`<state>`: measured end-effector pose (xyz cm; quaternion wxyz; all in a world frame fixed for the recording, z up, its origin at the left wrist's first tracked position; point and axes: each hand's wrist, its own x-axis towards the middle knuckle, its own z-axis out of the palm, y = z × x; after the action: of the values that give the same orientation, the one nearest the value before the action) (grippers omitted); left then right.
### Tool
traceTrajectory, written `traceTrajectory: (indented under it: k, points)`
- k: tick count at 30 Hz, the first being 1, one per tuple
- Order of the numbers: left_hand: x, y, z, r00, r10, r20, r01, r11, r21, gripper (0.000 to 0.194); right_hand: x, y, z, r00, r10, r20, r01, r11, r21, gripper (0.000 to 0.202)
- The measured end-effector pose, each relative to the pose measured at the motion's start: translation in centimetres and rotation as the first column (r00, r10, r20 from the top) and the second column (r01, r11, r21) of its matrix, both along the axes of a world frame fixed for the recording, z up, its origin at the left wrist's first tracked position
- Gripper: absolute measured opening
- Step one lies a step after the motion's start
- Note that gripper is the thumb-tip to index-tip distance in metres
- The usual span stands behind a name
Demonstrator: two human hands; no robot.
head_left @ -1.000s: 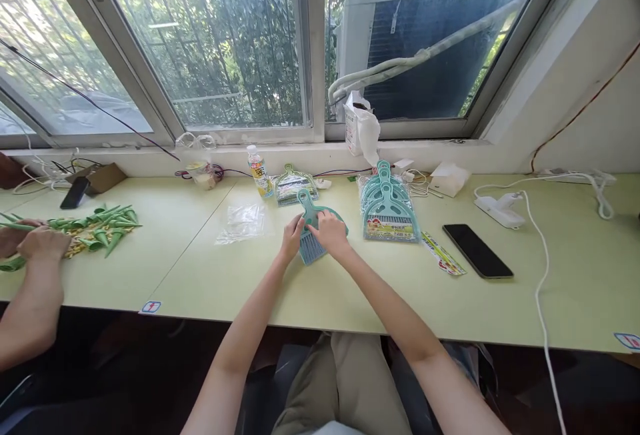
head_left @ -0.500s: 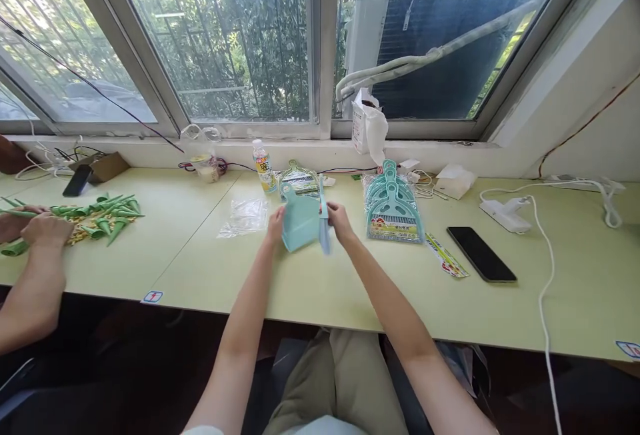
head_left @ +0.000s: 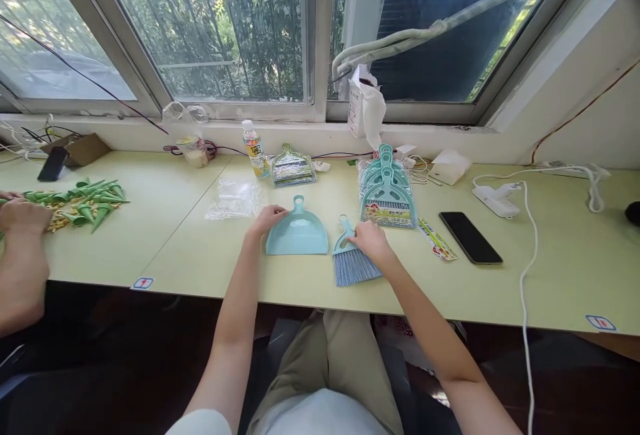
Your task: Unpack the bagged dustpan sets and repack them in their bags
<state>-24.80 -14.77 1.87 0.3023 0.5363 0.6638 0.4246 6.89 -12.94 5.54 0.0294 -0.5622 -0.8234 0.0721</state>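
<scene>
A light blue dustpan (head_left: 298,235) lies on the pale green table with its handle toward the window. My left hand (head_left: 270,219) is closed on the dustpan's left edge. To the right of it, a small brush (head_left: 356,267) with blue bristles points toward me, and my right hand (head_left: 371,238) grips its upper right part. Dustpan and brush are apart. Behind my right hand stands a stack of wrapped teal dustpan sets (head_left: 389,195). One more wrapped set (head_left: 293,170) lies near the wall, and clear plastic bags (head_left: 234,199) are left of my left hand.
A bottle (head_left: 256,150) stands near the wall. On the right are printed cards (head_left: 437,240), a black phone (head_left: 471,238) and a white power strip (head_left: 496,200) with a cable. At the far left, another person's hand (head_left: 25,215) is beside green cones (head_left: 95,203).
The dustpan and brush, held upright together before, are now separate and lie on the table. My hands have moved apart, and the view has tilted down.
</scene>
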Motion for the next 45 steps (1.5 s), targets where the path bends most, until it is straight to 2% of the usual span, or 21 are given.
traceTrajectory:
  k: [4, 7, 10, 13, 16, 18, 20, 23, 25, 27, 30, 35, 39, 42, 45]
  points:
    - [-0.2, 0.2, 0.0, 0.999, 0.009, -0.037, -0.006, 0.997, 0.083, 0.021, 0.0, 0.0, -0.5, 0.999, -0.028, 0.037, 0.027, 0.999, 0.038, 0.022]
    - [-0.1, 0.3, 0.3, 0.997, 0.04, -0.059, -0.03, 0.986, 0.161, 0.028, 0.3, -0.4, 0.4, 0.998, -0.068, 0.011, 0.067, 0.995, 0.077, 0.024]
    - [-0.2, 0.2, 0.6, 0.988, 0.144, -0.061, -0.123, 0.958, 0.261, 0.03, 1.2, -0.9, 1.7, 0.991, -0.122, -0.056, 0.127, 0.987, 0.099, 0.032]
    - [-0.5, 0.1, 1.0, 0.973, 0.231, 0.005, -0.22, 0.919, 0.326, 0.029, 2.2, -1.1, 2.7, 0.982, -0.169, -0.081, 0.177, 0.979, 0.101, 0.036]
    - [-0.5, 0.1, 1.3, 0.969, 0.213, 0.126, -0.244, 0.911, 0.332, 0.029, 3.0, -1.0, 2.7, 0.981, -0.186, -0.063, 0.191, 0.978, 0.088, 0.037]
    - [-0.3, 0.1, 1.4, 0.974, 0.169, 0.151, -0.21, 0.923, 0.323, 0.03, 2.9, -1.0, 2.1, 0.984, -0.173, -0.035, 0.174, 0.983, 0.062, 0.035]
    - [0.1, 0.1, 1.5, 0.986, 0.131, 0.102, -0.157, 0.939, 0.305, 0.031, 2.4, -1.0, 1.3, 0.991, -0.135, -0.004, 0.135, 0.991, 0.026, 0.033]
    - [0.8, -0.1, 1.4, 0.994, 0.077, -0.08, -0.055, 0.966, 0.253, 0.031, 1.1, -1.0, 0.2, 0.997, -0.071, 0.022, 0.072, 0.996, -0.043, 0.028]
    - [1.1, -0.2, 1.3, 0.972, 0.046, -0.232, 0.003, 0.979, 0.204, 0.028, 0.4, -0.9, -0.1, 0.998, -0.059, 0.036, 0.062, 0.995, -0.085, 0.027]
    - [1.2, -0.3, 1.1, 0.936, 0.036, -0.349, 0.019, 0.988, 0.155, 0.024, -0.1, -0.7, -0.2, 0.996, -0.068, 0.054, 0.073, 0.993, -0.098, 0.029]
    - [1.0, -0.2, 0.8, 0.914, 0.033, -0.405, 0.008, 0.995, 0.098, 0.021, -0.4, -0.4, 0.0, 0.993, -0.067, 0.092, 0.076, 0.993, -0.095, 0.032]
    - [0.5, -0.5, 0.7, 0.934, 0.012, -0.356, 0.02, 0.996, 0.084, 0.022, -0.4, -0.5, 0.5, 0.994, 0.013, 0.105, 0.003, 0.99, -0.144, 0.023]
    - [0.5, -0.7, 0.7, 0.979, -0.065, -0.191, 0.062, 0.998, -0.023, 0.024, -0.5, -0.8, 2.0, 1.0, -0.005, -0.007, 0.004, 0.996, -0.091, 0.026]
    - [1.3, -0.7, 0.8, 0.984, -0.15, -0.092, 0.144, 0.987, -0.076, 0.026, -1.8, -0.6, 3.5, 0.997, 0.044, -0.061, -0.046, 0.999, -0.024, 0.027]
    - [2.8, -0.6, 1.0, 0.952, -0.307, -0.012, 0.303, 0.945, -0.121, 0.032, -4.6, 0.1, 4.2, 0.987, 0.158, -0.024, -0.158, 0.987, 0.004, 0.025]
